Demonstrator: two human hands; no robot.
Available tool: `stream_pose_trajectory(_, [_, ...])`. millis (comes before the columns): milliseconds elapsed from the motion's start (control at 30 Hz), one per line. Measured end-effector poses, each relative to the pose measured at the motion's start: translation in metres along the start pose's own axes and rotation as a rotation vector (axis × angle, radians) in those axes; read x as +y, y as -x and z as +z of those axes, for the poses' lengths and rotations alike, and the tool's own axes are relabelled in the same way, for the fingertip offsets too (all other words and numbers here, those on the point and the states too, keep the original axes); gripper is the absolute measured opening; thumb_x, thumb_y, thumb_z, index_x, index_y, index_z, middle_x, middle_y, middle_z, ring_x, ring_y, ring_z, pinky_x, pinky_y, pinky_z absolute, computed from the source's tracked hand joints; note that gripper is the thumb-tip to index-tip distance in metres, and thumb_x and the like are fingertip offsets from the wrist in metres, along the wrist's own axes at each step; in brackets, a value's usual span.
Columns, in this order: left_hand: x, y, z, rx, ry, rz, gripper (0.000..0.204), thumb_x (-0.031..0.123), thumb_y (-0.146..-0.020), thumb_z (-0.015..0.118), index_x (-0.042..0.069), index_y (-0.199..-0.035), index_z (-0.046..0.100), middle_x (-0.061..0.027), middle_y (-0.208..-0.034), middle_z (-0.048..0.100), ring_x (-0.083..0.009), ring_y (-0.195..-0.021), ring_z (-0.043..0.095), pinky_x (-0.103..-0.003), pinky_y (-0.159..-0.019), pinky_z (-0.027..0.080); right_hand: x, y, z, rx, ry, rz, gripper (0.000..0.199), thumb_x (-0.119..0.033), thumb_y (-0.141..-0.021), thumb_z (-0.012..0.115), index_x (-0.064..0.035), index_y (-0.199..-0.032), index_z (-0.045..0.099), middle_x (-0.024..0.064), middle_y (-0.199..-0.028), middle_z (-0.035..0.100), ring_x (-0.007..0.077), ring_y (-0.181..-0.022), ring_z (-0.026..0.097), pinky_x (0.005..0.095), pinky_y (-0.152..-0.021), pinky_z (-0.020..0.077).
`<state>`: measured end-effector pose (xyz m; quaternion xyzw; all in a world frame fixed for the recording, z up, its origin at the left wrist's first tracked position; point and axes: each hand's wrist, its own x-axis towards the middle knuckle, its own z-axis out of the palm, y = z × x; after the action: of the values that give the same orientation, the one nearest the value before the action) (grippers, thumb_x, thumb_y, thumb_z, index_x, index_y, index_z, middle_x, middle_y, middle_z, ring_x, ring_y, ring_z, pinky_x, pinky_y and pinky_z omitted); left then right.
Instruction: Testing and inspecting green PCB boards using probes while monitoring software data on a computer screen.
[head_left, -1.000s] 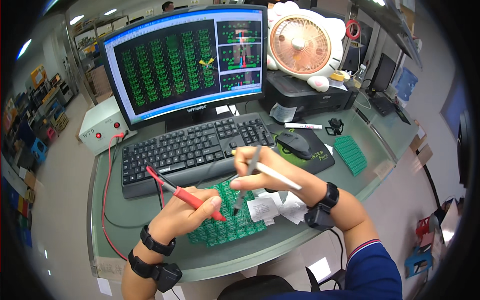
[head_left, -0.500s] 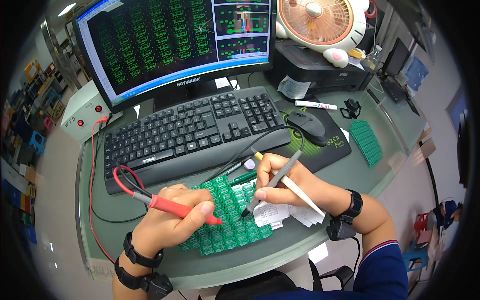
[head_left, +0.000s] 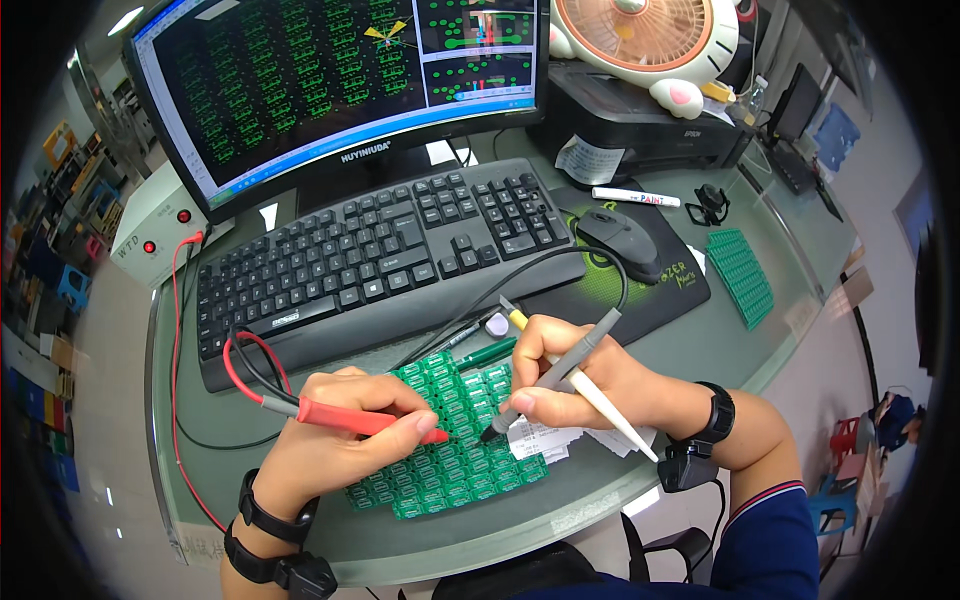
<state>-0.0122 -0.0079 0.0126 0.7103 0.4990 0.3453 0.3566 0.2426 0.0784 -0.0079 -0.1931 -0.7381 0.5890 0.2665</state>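
My left hand (head_left: 335,440) is closed round a red test probe (head_left: 350,418), its tip down at the green circuit board panel (head_left: 465,470). My right hand (head_left: 590,385) pinches a grey test probe (head_left: 575,353), and its dark tip points at the same panel just right of the red one. Whether either tip touches is too small to tell. A slim white stick tool (head_left: 612,412) with a yellow part also lies in the right hand's grip. Small boards in rows make up the panel, partly covered by my left hand. Printed paper slips (head_left: 545,435) lie under my right hand.
Behind the panel stand a black keyboard (head_left: 385,250) and a monitor (head_left: 300,100). A mouse (head_left: 620,245) rests on its pad, with another green panel (head_left: 740,278) farther right. Probe leads run to a white box (head_left: 160,230) at left. A printer (head_left: 640,130) carries a fan (head_left: 640,40).
Both probe tips have shifted slightly on the panel, the red one to a spot farther up. A yellow marker now shows on the monitor. The whole view has tilted a little.
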Motion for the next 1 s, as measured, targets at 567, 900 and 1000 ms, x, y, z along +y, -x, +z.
stream_pose_trajectory(567, [0.0013, 0.0055, -0.0027, -0.012, 0.135, -0.098, 0.02, 0.011, -0.086, 0.076, 0.002, -0.089, 0.059, -0.0027, -0.078, 0.067, -0.006, -0.069, 0.064, -0.021, -0.06, 0.049, -0.0002, -0.0001, 0.0001, -0.003, 0.056, -0.026, 0.021, -0.017, -0.09, 0.071, -0.0033, -0.089, 0.055, 0.0045, -0.082, 0.053, 0.0122, -0.068, 0.053, 0.0295, -0.059, 0.041])
stream_pose_trajectory(900, [-0.0023, 0.0057, -0.0021, -0.011, 0.115, -0.075, 0.02, 0.011, -0.085, 0.076, 0.002, -0.088, 0.059, -0.0029, -0.078, 0.067, -0.0065, -0.069, 0.064, -0.021, -0.059, 0.049, -0.001, -0.0008, -0.0054, -0.055, 0.205, -0.068, 0.023, -0.018, -0.092, 0.071, -0.0058, -0.09, 0.051, 0.0029, -0.083, 0.063, 0.0097, -0.082, 0.067, 0.025, -0.068, 0.05])
stream_pose_trajectory(1000, [-0.0033, 0.0055, -0.0008, -0.002, 0.121, -0.067, 0.02, 0.011, -0.085, 0.076, 0.002, -0.087, 0.059, -0.0029, -0.078, 0.067, -0.0065, -0.069, 0.065, -0.021, -0.059, 0.049, -0.0008, -0.0009, -0.005, -0.052, 0.193, -0.074, 0.023, -0.018, -0.092, 0.071, -0.0058, -0.089, 0.051, 0.0028, -0.083, 0.062, 0.0096, -0.082, 0.066, 0.025, -0.068, 0.0499])
